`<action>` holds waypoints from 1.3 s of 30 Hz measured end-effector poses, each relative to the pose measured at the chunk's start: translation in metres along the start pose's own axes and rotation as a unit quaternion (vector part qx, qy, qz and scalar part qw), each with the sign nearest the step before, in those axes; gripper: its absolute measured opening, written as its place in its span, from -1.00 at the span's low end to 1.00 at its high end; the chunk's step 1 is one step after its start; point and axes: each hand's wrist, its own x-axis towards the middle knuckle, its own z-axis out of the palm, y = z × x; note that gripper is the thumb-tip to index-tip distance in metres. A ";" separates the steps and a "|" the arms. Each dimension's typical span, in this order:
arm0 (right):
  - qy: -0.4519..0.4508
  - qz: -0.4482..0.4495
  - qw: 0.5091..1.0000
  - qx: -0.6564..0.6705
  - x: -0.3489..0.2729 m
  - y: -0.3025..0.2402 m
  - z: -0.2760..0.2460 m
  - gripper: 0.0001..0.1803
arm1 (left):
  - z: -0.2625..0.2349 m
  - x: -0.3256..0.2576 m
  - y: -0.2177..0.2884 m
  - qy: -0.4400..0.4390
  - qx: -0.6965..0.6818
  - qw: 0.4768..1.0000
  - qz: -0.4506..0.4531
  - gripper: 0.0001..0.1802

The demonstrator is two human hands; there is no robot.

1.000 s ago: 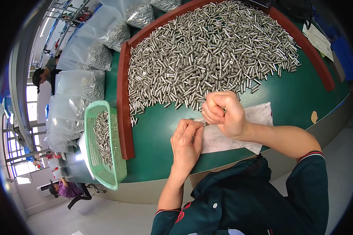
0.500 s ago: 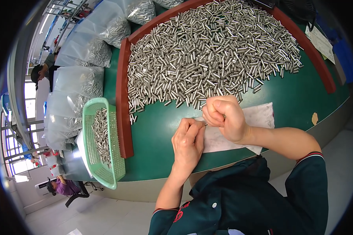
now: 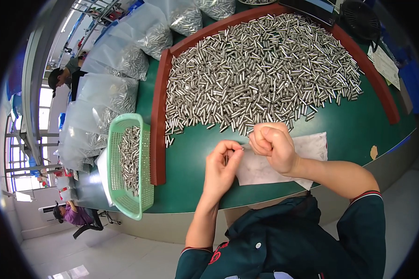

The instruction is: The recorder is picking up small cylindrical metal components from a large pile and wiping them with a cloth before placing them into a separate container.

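Note:
My left hand is curled over the green table, pinching a small silver metal pin at its fingertips. My right hand is closed in a fist right beside it, fingers touching the same pin's other end. Both hands hover above a white cloth lying on the table near its front edge. Just beyond them spreads a large heap of silver metal pins, bordered by a red-brown wooden rail.
A green plastic basket holding several pins stands at the left of the rail. Clear plastic bags of pins are stacked at the far left. A black fan sits at the back right. Other people work at the far left.
Both hands stay together over the cloth; my left hand's fingers have shifted slightly against the pin. Nothing else has moved.

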 end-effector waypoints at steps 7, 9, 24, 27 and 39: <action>-0.018 0.016 0.999 0.020 0.000 -0.003 0.000 -0.66 | -0.019 0.002 0.009 -0.037 -0.364 0.923 -0.122 -0.81; -0.019 0.019 0.999 0.022 0.001 -0.003 0.000 -0.67 | -0.017 0.002 0.011 -0.027 -0.342 0.930 -0.129 -0.80; -0.022 0.022 0.999 0.033 0.002 -0.003 -0.001 -0.67 | -0.015 0.042 0.004 0.112 0.392 0.901 0.145 -0.84; -0.021 0.023 0.999 0.031 0.001 -0.004 -0.001 -0.67 | -0.015 0.042 0.005 0.091 0.389 0.905 0.145 -0.87; -0.014 0.027 0.999 0.030 0.003 -0.004 -0.002 -0.65 | -0.024 0.019 0.007 -0.017 -0.279 0.956 -0.085 -0.90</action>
